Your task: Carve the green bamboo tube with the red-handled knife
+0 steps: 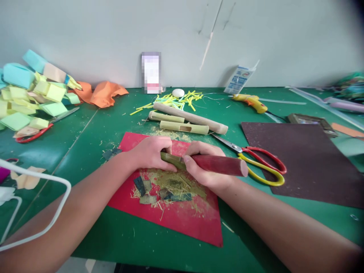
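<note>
My left hand (152, 152) is closed round a short green bamboo piece (172, 159) above a red sheet (199, 223). In my right hand (203, 163) is a tool with a thick reddish wooden handle (223, 165); its working end is against or close to the bamboo and cannot be made out. Bamboo dust and shavings (180, 185) cover the sheet below my hands, with several dark scraps (148, 199) among them. Behind my hands lie a cut bamboo tube with a slot (173, 126), another bamboo tube (167, 116) and a wooden stick (190, 115).
Red-and-yellow-handled scissors (264, 167) lie right of my hands, partly over a dark brown sheet (301, 159). A yellow glue gun (251, 103) is at the back. Folded papers (40, 94) and red scissors (36, 134) are left. A white cable (61, 212) crosses my left forearm.
</note>
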`<state>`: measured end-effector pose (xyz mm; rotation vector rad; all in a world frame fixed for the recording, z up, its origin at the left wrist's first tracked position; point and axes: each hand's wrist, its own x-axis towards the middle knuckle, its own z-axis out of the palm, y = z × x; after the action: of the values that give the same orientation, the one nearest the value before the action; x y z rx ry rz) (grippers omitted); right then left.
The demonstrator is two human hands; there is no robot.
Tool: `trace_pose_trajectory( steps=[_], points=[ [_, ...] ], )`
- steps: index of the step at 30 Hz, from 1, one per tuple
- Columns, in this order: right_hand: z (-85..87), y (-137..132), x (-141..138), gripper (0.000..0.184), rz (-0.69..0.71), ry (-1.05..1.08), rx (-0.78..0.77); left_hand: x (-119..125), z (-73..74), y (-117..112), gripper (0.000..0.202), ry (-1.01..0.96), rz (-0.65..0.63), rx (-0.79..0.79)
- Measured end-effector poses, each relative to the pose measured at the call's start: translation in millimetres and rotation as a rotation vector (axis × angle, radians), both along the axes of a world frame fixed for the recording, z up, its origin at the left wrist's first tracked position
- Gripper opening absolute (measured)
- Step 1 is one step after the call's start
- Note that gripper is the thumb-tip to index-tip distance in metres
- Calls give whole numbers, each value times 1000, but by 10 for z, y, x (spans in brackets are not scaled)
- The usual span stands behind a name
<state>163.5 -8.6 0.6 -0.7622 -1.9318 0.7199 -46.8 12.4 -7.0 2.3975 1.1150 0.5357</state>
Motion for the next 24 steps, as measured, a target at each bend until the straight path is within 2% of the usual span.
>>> trace_pose_trajectory(
  steps=[4,8,24],
  points=[
    [-3,18,-42,6,-45,34,-92,7,-2,7,49,15,4,14],
    [3,45,-84,7,-20,30,-160,11,4,14,51,45,6,26],
    [-29,87,-87,13,63,36,-200,16,11,20,50,56,15,-13]
  ],
)
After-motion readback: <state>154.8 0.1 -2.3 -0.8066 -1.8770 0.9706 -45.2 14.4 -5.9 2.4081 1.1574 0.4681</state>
